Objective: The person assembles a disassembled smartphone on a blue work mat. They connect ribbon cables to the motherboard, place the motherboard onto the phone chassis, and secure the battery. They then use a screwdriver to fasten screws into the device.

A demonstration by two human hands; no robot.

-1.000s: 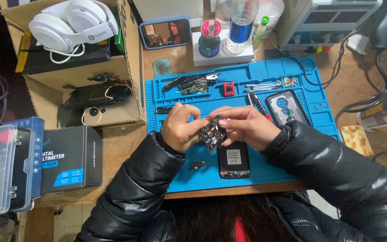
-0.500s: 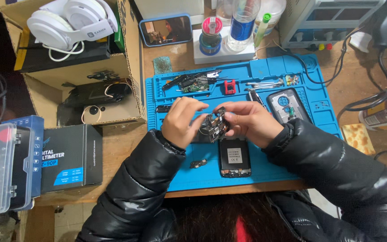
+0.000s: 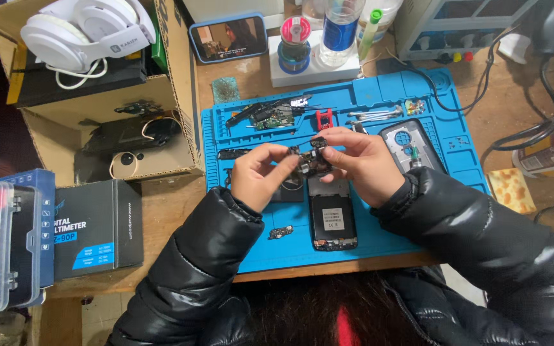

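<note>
The small dark circuit board (image 3: 312,160) is held above the middle of the blue silicone mat (image 3: 418,224) on the desk, pinched between both hands. The left hand (image 3: 261,176) closes its fingers on the board's left end; the right hand (image 3: 360,163) grips the right end. An opened black phone (image 3: 332,221) lies just below.

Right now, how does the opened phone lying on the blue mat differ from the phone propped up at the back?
The opened phone lies flat on the blue mat with its insides bare; the propped phone stands tilted on the wooden table beyond the mat. The opened phone shows no picture, while the propped phone's screen is lit. The opened phone lies just below both hands; the propped phone sits far from them. Both are slim rectangles.
</note>
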